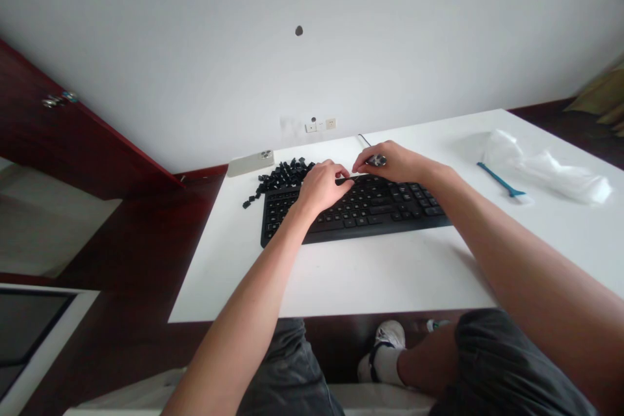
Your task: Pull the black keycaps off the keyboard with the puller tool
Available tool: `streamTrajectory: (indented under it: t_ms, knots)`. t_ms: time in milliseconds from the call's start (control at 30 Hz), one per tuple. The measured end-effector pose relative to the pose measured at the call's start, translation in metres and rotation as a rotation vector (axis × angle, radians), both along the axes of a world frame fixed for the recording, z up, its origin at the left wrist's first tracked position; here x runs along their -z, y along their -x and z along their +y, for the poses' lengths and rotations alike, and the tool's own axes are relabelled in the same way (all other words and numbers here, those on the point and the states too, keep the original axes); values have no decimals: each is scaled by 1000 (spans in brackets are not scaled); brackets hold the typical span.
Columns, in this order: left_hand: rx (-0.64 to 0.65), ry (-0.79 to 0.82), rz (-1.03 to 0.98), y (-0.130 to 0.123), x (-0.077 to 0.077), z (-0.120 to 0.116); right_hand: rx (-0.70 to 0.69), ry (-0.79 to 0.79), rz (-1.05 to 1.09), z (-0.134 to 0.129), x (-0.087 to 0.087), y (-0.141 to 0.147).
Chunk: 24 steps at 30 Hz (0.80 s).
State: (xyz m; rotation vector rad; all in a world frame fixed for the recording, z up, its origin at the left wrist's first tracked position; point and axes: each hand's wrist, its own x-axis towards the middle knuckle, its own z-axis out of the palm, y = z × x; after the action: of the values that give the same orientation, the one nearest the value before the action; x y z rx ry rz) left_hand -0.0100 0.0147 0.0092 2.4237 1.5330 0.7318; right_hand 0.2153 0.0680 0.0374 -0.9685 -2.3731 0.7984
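A black full-size computer keyboard [370, 211] lies on the white table [341, 273], with its upper left keys bare of keycaps. My left hand [322, 188] curls over the keyboard's upper middle, and I cannot tell whether its fingertips grip anything. My right hand [392, 164] holds a slim dark tool [353, 177] with a mottled grey handle, its thin tip reaching towards my left fingers. A heap of loose black keycaps [284, 179] lies against the keyboard's far left edge.
A pale phone [251, 164] lies at the table's far left corner. To the right are a blue-handled brush [502, 181] and a crumpled clear plastic bag [550, 172]. A wall socket plate [331, 123] sits above the table. My knees lie below the near table edge.
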Motion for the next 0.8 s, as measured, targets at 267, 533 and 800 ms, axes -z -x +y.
streamTrajectory:
  t_ms: [267,533,800]
  knots:
    - [35,10,50,1,-4,-2,59,-56,-60,3,2,-4]
    - [26,-77,190,-7,-2,-6,12,-154,-143,1,4,5]
    - [-21,-53,73,6,-11,-2,-57,-250,-263,-3,3,10]
